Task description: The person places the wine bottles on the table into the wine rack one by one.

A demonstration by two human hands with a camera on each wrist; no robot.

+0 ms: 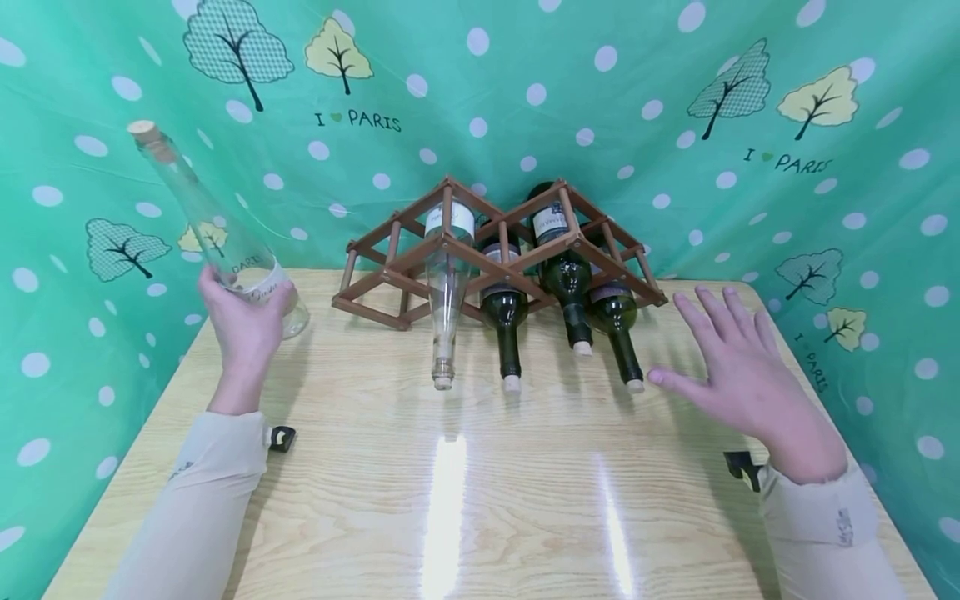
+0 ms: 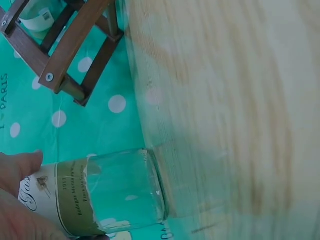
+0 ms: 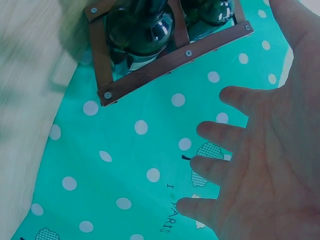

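My left hand [image 1: 243, 321] grips a clear corked glass bottle [image 1: 204, 218] by its labelled lower body, holding it tilted with the cork up and to the left, over the table's far left corner. The left wrist view shows the bottle [image 2: 120, 187] and my fingers [image 2: 17, 167] on its label. A brown wooden wine rack [image 1: 450, 250] stands at the back centre with one clear bottle [image 1: 444, 292] and three dark green bottles [image 1: 566, 279] lying in it, necks toward me. My right hand [image 1: 738, 371] hovers open, fingers spread, right of the rack and touching nothing.
The light wooden table [image 1: 480, 483] stretches toward me. A green polka-dot cloth [image 1: 600, 92] with trees hangs behind and at both sides. Small black clips [image 1: 282, 437] sit near each wrist. The rack frame [image 3: 175, 60] shows in the right wrist view.
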